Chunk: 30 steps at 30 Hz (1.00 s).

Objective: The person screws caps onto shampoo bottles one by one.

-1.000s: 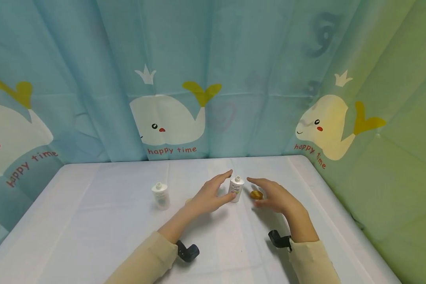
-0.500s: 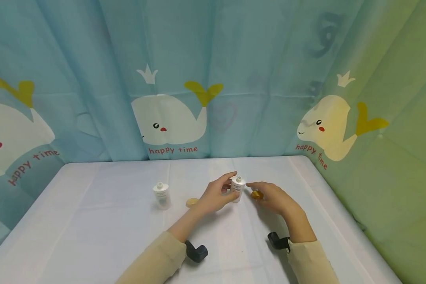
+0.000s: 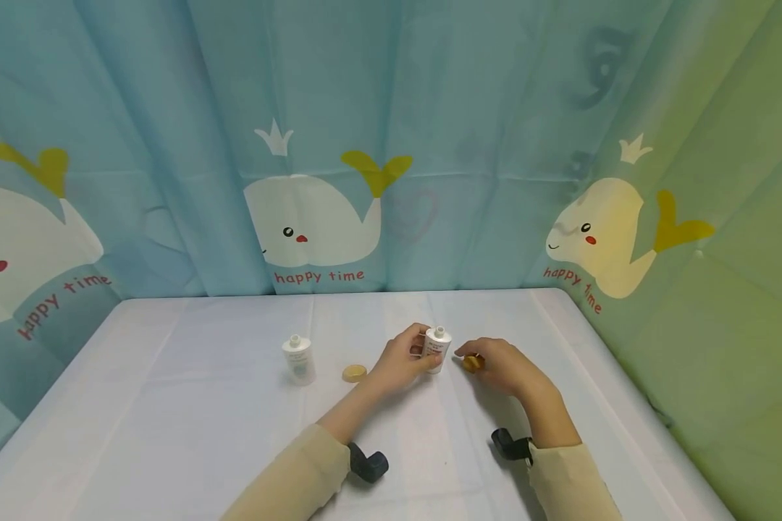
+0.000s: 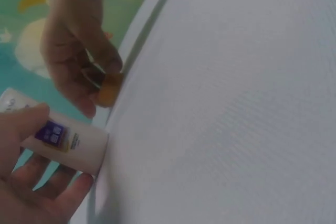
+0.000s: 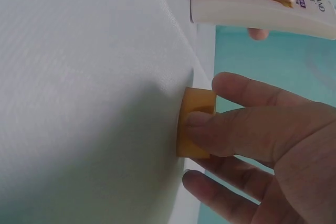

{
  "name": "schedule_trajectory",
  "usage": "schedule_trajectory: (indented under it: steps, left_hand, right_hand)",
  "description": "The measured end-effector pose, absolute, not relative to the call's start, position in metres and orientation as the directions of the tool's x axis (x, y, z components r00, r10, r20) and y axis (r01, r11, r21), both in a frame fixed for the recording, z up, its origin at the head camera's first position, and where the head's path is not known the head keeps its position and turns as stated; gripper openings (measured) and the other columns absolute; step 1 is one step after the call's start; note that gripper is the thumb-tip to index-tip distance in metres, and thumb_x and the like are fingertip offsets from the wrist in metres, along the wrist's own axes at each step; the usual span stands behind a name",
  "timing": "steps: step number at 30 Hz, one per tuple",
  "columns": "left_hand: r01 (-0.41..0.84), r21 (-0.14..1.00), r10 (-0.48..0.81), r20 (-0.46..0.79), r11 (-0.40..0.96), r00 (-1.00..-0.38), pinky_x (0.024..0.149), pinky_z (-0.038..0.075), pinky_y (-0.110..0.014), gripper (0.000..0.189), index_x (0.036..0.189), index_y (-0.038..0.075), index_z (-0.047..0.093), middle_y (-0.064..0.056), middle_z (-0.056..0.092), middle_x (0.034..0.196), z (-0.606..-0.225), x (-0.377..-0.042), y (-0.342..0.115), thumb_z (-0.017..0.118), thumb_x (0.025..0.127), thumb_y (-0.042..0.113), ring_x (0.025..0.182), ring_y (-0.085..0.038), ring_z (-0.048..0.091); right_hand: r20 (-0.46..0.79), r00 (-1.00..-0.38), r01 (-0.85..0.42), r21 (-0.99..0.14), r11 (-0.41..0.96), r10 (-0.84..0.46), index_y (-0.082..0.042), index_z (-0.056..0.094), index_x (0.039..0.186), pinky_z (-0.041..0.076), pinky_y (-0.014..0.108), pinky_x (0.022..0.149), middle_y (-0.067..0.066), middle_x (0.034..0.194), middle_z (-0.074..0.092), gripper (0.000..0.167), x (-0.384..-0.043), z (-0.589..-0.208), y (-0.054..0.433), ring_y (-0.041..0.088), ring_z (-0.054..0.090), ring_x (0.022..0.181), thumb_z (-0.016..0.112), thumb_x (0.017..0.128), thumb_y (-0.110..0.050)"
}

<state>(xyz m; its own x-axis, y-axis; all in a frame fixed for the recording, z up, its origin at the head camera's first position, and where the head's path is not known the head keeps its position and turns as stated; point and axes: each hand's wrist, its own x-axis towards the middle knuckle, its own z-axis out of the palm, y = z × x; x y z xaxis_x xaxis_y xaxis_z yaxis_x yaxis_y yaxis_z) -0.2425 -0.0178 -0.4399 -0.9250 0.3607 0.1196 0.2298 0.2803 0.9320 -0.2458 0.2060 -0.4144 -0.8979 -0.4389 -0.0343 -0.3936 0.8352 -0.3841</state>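
The left hand [image 3: 400, 365] has its fingers wrapped about a white plastic bottle with a slim bare nozzle and a purple-and-gold label [image 3: 439, 344], thumb across the front; the bottle stands close to upright near the middle of the white cloth-covered tabletop [image 3: 169, 441], though I cannot tell whether its base touches the cloth. Just beside it, between three and four o'clock, the right hand [image 3: 511, 373] pinches a gold-coloured rounded plastic cap [image 3: 473, 365] between thumb and fingers; the cap looks to be down on the cloth or barely off it.

As for progress, each hand has its piece in grasp, which I judge to be an early stage; cap and nozzle are apart, so joining the two, if they belong together, is not yet done. At nine o'clock from the held bottle, well apart, a second white bottle with a bare nozzle [image 3: 298, 360] stands upright, untouched; between the bottles a pale gold round cap [image 3: 355, 373] lies loose; that pair, too, is unjoined.
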Motion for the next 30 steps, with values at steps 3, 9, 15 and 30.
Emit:
schedule_trajectory:
  steps: [3,9,15,30]
  left_hand:
    - [0.234,0.925,0.356,0.119,0.299,-0.927,0.096,0.054,-0.04,0.041,0.129,0.007,0.055,-0.017,0.067,0.124,-0.441,-0.242,-0.017,0.072,0.093,0.016,0.113,-0.029,0.065]
    - [0.269,0.922,0.351,0.163,0.277,-0.922,0.09,0.056,-0.04,0.037,0.126,0.007,0.056,-0.017,0.067,0.12,-0.444,-0.241,-0.017,0.071,0.093,0.015,0.106,-0.028,0.068]
    - [0.294,0.909,0.364,0.177,0.295,-0.914,0.085,0.056,-0.034,0.037,0.127,0.011,0.056,-0.011,0.067,0.118,-0.443,-0.235,-0.02,0.071,0.093,0.019,0.1,-0.021,0.066]
    - [0.309,0.908,0.355,0.2,0.284,-0.913,0.084,0.056,-0.034,0.04,0.13,0.019,0.056,-0.005,0.065,0.116,-0.426,-0.209,-0.052,0.07,0.094,0.03,0.098,-0.019,0.063]
  right_hand:
    - [-0.025,-0.897,-0.4,-0.383,0.833,-0.442,-0.007,0.073,0.112,0.052,0.048,0.096,0.008,0.112,0.072,0.034,-0.246,-0.415,0.206,0.029,0.065,0.107,0.069,0.083,0.011]
    - [-0.022,-0.896,-0.401,-0.389,0.829,-0.444,-0.009,0.074,0.104,0.054,0.046,0.091,0.004,0.102,0.072,0.029,-0.247,-0.413,0.205,0.024,0.066,0.098,0.073,0.081,0.009]
    - [0.046,-0.88,-0.453,-0.386,0.804,-0.473,-0.01,0.073,0.106,0.055,0.043,0.086,0.002,0.102,0.071,0.026,-0.244,-0.407,0.205,0.021,0.065,0.094,0.072,0.084,0.005]
    - [0.481,-0.712,-0.702,-0.481,0.526,-0.511,-0.011,0.069,0.117,0.059,0.031,0.074,0.0,0.113,0.071,0.033,-0.224,-0.366,0.188,0.013,0.069,0.085,0.075,0.086,-0.002]
